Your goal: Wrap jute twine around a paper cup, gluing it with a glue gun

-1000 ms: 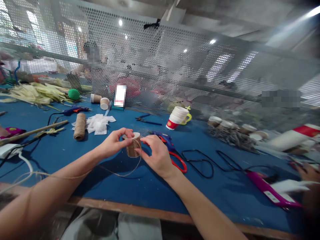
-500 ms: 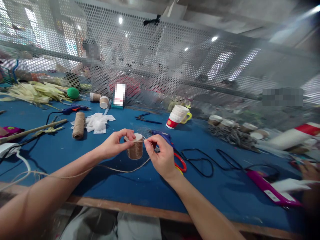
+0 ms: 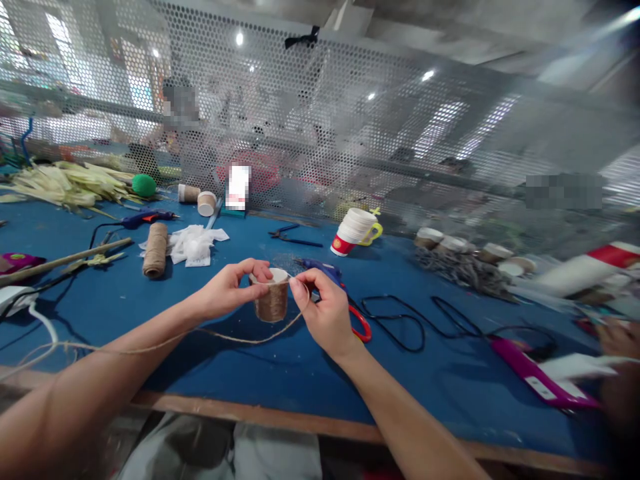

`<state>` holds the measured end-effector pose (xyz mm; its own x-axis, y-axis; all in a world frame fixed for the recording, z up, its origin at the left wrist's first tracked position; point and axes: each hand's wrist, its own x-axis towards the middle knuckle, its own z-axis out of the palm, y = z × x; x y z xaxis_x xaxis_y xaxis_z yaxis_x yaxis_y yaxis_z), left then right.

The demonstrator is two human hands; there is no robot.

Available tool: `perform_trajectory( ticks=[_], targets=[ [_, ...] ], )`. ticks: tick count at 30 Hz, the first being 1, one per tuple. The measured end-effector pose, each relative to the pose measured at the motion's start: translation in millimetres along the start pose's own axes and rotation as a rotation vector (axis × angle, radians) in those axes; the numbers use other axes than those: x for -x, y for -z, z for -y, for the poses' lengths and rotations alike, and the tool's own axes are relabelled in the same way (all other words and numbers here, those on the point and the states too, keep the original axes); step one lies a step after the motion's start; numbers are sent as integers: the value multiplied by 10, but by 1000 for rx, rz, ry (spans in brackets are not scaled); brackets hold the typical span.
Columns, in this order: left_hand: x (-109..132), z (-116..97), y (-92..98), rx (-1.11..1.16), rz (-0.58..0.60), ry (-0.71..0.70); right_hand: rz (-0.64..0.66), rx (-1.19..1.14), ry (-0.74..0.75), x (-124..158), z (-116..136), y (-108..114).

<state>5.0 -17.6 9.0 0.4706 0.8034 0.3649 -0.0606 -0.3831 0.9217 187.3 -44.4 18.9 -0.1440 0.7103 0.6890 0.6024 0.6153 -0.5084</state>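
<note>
A small paper cup [image 3: 271, 305] wrapped in brown twine is held just above the blue table. My left hand [image 3: 241, 285] grips it by the rim, thumb outside and fingers over the top. At the cup's right side, my right hand [image 3: 325, 308] pinches a strand of twine [image 3: 250, 341] against the upper edge. From there the twine droops below the cup and runs left across my left forearm. Behind my right hand lie a blue glue gun [image 3: 320, 268] and red-handled scissors [image 3: 361, 324], both partly hidden.
A twine spool [image 3: 156, 251], white tissue [image 3: 196, 244], pliers [image 3: 295, 237] and stacked paper cups [image 3: 355, 231] stand beyond my hands. Black cable [image 3: 400, 327] and a purple power strip [image 3: 535, 375] lie to the right. Another person's hand [image 3: 620, 340] is at the far right. A perforated screen [image 3: 300, 133] closes the back.
Both hands hold nearly the same pose. The cup has shifted very slightly, and the twine at my right hand now forms a larger loop. The view has moved slightly.
</note>
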Motion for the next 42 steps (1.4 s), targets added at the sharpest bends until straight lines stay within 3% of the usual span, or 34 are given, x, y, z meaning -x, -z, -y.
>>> perform_trajectory(
  ticks=[18,27,33,42],
  targets=[
    [23,-18,62,213,120,36,55,-116,-158,-7,-30,36],
    [18,9,74,275,103,64,49,-106,-155,9,-30,66],
    [27,-25,90,286,154,73,88,-134,-137,-2,-23,60],
    [45,-55,86,339,182,88,162,-361,-125,3,-65,51]
  ],
)
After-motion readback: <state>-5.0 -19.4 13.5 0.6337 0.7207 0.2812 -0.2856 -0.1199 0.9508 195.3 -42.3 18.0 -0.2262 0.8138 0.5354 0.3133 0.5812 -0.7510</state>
